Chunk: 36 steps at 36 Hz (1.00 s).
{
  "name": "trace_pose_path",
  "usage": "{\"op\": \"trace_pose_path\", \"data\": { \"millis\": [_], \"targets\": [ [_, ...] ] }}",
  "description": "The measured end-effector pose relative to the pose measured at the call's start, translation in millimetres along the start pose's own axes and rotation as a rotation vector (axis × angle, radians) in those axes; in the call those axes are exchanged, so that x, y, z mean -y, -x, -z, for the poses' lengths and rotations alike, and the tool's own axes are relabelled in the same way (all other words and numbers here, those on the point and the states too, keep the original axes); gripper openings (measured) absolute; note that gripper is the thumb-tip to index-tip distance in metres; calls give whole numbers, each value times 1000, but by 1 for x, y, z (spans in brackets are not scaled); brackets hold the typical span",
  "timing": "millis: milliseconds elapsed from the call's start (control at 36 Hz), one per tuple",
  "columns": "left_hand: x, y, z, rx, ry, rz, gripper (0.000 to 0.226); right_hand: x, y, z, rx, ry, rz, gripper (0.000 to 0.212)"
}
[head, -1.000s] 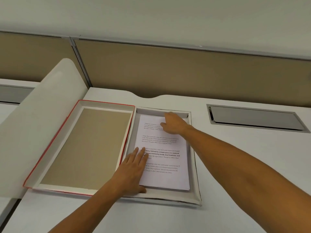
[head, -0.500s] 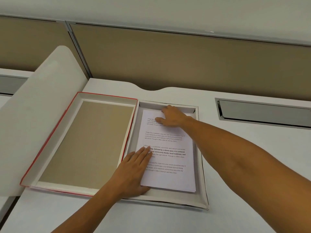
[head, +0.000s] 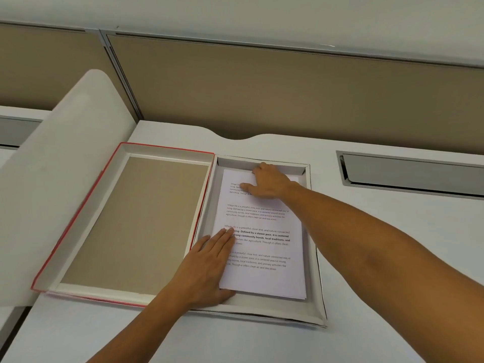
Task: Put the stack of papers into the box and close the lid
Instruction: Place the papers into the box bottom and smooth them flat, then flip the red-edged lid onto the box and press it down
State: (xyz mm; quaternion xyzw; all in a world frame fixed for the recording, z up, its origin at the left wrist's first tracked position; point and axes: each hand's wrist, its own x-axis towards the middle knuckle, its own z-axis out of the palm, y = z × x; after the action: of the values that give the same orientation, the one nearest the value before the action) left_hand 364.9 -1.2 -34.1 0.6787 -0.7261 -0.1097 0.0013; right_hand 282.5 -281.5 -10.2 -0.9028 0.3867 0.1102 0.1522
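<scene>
Centre of the frame: stack of papers (head: 264, 247) lying flat inside the shallow white box (head: 314, 271), printed text facing up, a margin of bare box floor showing along the left, near and right sides of the sheets

Lower centre: left hand (head: 207, 268) flat and unclenched, palm down, fingers (head: 225, 235) stretched together across the left edge of the stack, thumb tucked along the stack's near left corner, heel of the hand over the box's left wall; pressing, not gripping

Upper centre: right hand (head: 269, 182) spread loosely on the top end of the stack, fingertips reaching toward the far wall of the box, thumb pointing left over the first lines of text; resting on the paper, grasping nothing, forearm running down to the lower right corner of the frame

Left of the box and touching it along one long side: lid (head: 78, 221) lying open and upturned, red rim outside, white walls, brown card floor inside; not yet closed

Far left: large white curved panel (head: 52, 179) rising behind the lid, overlapping its left edge

All on a white desk (head: 392, 258); at right of the frame a grey recessed cable slot (head: 413, 174) set into the desktop, well apart from the box; across the top, a tan partition (head: 288, 87) standing behind the desk
</scene>
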Motion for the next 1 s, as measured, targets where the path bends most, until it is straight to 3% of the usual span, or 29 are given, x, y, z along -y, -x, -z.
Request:
{"op": "trace_pose_path", "data": {
  "millis": [306, 611, 750, 833, 917, 1000],
  "targets": [
    [-2, 0, 1, 36, 5, 0, 114, 4, 11, 7, 42, 30, -3, 84],
    [-5, 6, 17, 51, 84, -44, 117, 7, 43, 13, -96, -93, 4, 76],
    [-10, 19, 30, -128, 250, 119, 99, 21, 62, 12, -70, -211, 20, 77],
    [-13, 28, 35, -345, 357, 292, 89, 35, 75, 9, -44, -277, 38, 76],
    [-12, 38, 33, -613, 390, 487, 66, 50, 88, 6, -33, -280, 58, 75],
    [-8, 49, 25, -713, 470, 654, 56, 66, 100, 2, -33, -290, 86, 74]
  ]
}}
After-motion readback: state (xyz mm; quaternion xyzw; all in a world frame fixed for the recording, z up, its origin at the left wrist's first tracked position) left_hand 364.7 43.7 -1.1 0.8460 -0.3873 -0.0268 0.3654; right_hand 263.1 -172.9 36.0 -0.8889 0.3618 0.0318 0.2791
